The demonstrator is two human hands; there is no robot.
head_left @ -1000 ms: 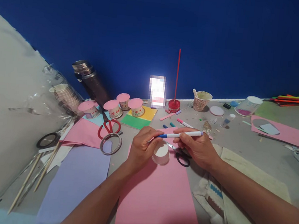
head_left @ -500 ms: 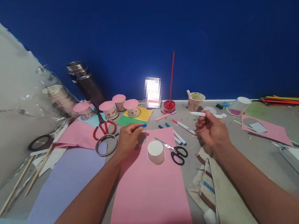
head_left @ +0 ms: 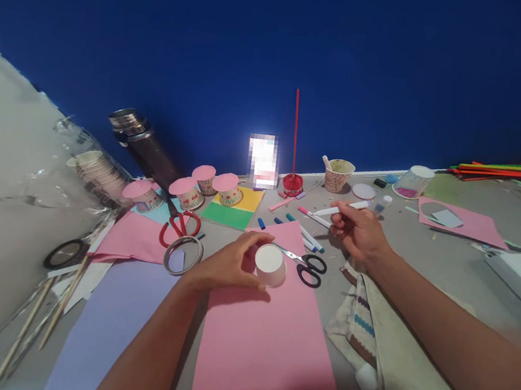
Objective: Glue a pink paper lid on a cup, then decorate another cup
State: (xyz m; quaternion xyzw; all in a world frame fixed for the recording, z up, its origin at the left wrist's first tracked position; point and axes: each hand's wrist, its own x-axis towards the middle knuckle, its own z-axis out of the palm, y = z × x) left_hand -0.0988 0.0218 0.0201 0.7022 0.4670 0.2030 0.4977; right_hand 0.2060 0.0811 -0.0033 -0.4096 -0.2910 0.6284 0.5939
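Note:
My left hand (head_left: pixel 232 259) has its fingers and thumb spread around the left side of an upside-down white paper cup (head_left: pixel 268 263). Whether they touch it I cannot tell. The cup stands on a long pink sheet of paper (head_left: pixel 263 344). In my right hand (head_left: pixel 359 233) is a white marker (head_left: pixel 341 210), uncapped, its tip pointing left. A blue marker cap (head_left: pixel 261 223) lies by the sheet's top edge. Black-handled scissors (head_left: pixel 311 270) rest right of the cup, partly on the sheet. Several markers (head_left: pixel 308 236) lie behind the scissors.
Decorated cups with pink paper tops (head_left: pixel 187 193), red-handled scissors (head_left: pixel 180 227), a tape roll (head_left: pixel 183 255) and a dark flask (head_left: pixel 147 149) are at left. Behind stand a lit phone (head_left: pixel 263 161) and a patterned cup (head_left: pixel 337 177). A cloth bag (head_left: pixel 404 353) lies at right.
My left hand has put the blue cap down and moved to the white cup, fingers opening around it. My right hand has shifted slightly left and down with the marker.

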